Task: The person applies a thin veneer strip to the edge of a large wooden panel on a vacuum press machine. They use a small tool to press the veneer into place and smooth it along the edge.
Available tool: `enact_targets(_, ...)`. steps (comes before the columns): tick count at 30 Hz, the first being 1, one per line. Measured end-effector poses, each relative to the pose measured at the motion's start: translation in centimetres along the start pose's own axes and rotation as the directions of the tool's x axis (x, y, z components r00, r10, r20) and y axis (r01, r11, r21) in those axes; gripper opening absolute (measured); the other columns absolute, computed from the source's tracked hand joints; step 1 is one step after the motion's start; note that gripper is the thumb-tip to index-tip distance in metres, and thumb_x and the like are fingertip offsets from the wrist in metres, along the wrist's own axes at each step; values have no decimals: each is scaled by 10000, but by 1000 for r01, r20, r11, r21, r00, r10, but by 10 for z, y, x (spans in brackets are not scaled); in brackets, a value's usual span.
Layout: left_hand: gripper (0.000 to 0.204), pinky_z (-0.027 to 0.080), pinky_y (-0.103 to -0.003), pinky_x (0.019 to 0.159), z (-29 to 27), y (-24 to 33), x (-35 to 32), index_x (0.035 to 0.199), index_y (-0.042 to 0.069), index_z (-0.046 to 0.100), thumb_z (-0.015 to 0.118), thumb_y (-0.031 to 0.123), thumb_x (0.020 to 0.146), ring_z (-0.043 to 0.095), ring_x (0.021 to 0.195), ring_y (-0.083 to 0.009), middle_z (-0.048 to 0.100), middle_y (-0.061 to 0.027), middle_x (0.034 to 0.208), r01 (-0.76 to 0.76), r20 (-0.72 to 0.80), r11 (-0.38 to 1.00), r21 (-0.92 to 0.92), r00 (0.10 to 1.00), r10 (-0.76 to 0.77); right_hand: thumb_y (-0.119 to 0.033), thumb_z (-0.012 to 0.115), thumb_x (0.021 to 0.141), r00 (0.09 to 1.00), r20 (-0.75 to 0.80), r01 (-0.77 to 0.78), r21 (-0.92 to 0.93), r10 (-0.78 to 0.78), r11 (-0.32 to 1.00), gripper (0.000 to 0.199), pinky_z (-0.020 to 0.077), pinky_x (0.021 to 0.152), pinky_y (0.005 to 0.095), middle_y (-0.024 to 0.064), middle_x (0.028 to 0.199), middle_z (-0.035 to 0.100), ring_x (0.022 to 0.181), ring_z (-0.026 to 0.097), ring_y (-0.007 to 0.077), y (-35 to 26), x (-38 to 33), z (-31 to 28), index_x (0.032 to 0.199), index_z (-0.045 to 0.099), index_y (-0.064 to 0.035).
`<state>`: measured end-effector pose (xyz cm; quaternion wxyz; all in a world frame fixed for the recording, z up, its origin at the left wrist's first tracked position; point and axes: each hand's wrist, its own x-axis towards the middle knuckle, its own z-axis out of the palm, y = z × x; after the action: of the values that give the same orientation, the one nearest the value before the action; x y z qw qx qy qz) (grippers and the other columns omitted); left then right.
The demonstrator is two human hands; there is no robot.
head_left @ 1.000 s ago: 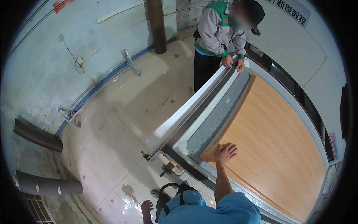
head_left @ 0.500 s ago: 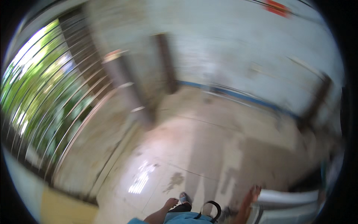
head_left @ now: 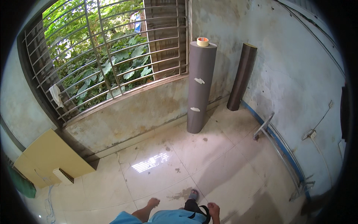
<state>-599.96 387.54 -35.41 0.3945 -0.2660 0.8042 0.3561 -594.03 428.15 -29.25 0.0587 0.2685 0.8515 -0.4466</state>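
Observation:
My left hand (head_left: 153, 202) hangs low in front of me, fingers curled in loosely, with nothing seen in it. To its right, my right hand (head_left: 213, 210) is also curled, close beside a black strap loop (head_left: 205, 211) at my blue shirt (head_left: 169, 217). The loop appears to pass next to that hand, not through it. Between the hands, my sandalled foot (head_left: 193, 194) steps on the pale tiled floor (head_left: 149, 186) near a damp-looking stain (head_left: 180, 195).
Ahead stands a tall grey roll (head_left: 201, 89) with a tape roll (head_left: 202, 42) on top. A dark brown roll (head_left: 241, 78) leans in the corner. A metal frame (head_left: 278, 145) lies along the right wall. A yellowish board (head_left: 52, 156) leans under the barred window (head_left: 108, 56) at left.
My view has swung left, bringing the window and board further in. The white stacked items beside my right hand have left the picture. That hand has come closer to my body.

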Motion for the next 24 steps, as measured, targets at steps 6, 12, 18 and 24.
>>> enact_targets(6,343,566,-379,637,-15,8,43,905,23,689,571,339,839,676,730,-230,705,-111,867,64,75,995,-81,996,-58,-276,599,864,960,261,-83,-102,107,991,250,510,609,341,90,722,648,663,627,206,8,109,24,882,658,-33)
enact_targets(12,460,515,-443,783,-77,144,70,1009,47,681,540,452,844,658,889,-319,689,-171,948,-227,-274,952,-205,947,167,-255,581,867,802,511,-255,-177,310,951,221,488,533,335,75,659,612,599,603,201,-59,275,53,808,631,-48)
enact_targets(18,421,504,-412,841,-132,210,52,1103,65,659,525,406,894,655,927,-327,689,-173,974,-453,-600,761,-465,793,106,-235,545,896,892,452,-21,38,2,999,223,367,379,265,7,567,493,474,487,122,-217,469,94,712,532,-109)
enact_targets(24,430,514,-411,840,-98,110,37,984,63,714,574,423,794,666,930,-329,701,-178,933,35,-467,756,-653,768,-439,-147,538,881,879,442,31,315,-176,949,46,344,434,224,-27,733,527,558,484,80,-394,508,162,842,544,-123)
